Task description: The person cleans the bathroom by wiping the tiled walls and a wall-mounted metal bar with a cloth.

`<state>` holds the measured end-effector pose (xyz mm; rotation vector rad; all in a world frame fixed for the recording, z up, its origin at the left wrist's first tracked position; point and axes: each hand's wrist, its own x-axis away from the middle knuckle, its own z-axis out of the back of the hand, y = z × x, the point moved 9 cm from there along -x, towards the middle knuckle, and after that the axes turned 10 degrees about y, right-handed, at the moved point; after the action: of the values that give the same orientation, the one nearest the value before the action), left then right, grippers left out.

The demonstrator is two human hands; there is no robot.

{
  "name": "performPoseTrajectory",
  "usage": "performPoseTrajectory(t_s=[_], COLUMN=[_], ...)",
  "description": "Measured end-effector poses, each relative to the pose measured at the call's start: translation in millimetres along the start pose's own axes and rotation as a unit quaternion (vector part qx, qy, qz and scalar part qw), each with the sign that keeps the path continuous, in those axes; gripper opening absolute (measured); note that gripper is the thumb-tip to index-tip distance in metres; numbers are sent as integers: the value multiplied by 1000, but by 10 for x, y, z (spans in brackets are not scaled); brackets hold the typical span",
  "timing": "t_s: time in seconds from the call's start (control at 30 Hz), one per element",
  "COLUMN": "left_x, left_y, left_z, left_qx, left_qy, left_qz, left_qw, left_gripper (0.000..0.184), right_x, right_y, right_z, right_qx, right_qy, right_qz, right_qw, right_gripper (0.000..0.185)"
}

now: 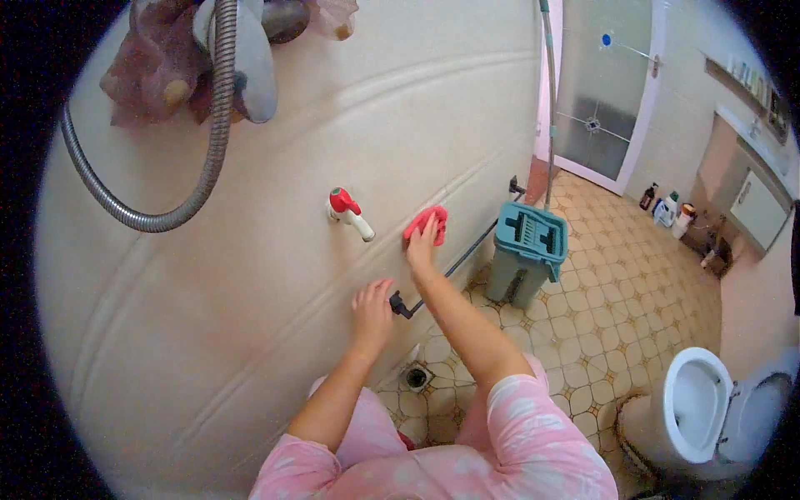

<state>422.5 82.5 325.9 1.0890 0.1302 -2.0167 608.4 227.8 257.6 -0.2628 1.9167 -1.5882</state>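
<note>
My right hand (pixel 423 243) presses a red cloth (pixel 437 218) against the pale wall panel (pixel 275 250). Lower and to the left, my left hand (pixel 372 312) rests on the same wall with its fingers apart and nothing in it, just beside a black bracket (pixel 398 303) of a dark rail. Above my left hand, a white tap with a red handle (pixel 343 202) sticks out of the wall, left of the cloth.
A metal shower hose (pixel 218 125) and mesh bags (pixel 158 79) hang at upper left. Right of my hands stand a green mop bucket (pixel 525 250) and mop pole (pixel 550 108). A toilet (pixel 696 404) is at lower right, a floor drain (pixel 416 377) below, a glass door (pixel 596 100) behind.
</note>
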Motion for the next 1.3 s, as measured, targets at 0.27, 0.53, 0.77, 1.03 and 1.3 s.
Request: performPoseTrajectory(t_s=[0.27, 0.53, 0.77, 1.03, 1.3], left_x=[98, 52, -152, -326, -637], left_y=[-249, -89, -57, -53, 260], left_z=[62, -133, -385, -478, -642], left_qx=[21, 58, 90, 57, 23], left_qy=[-7, -54, -23, -1, 9], left_qz=[13, -10, 3, 29, 13], left_qw=[1000, 997, 996, 998, 1000], left_gripper=[38, 37, 29, 25, 33], right_x=[703, 510, 315, 138, -400], right_y=[-840, -916, -854, -731, -736], right_z=[91, 303, 196, 133, 139], right_qx=[-5, 18, 28, 5, 10], right_qy=[-18, -40, -66, -59, -60], right_qz=[124, 173, 206, 211, 238], right_qw=[992, 984, 976, 976, 969], right_gripper=[64, 69, 69, 68, 69])
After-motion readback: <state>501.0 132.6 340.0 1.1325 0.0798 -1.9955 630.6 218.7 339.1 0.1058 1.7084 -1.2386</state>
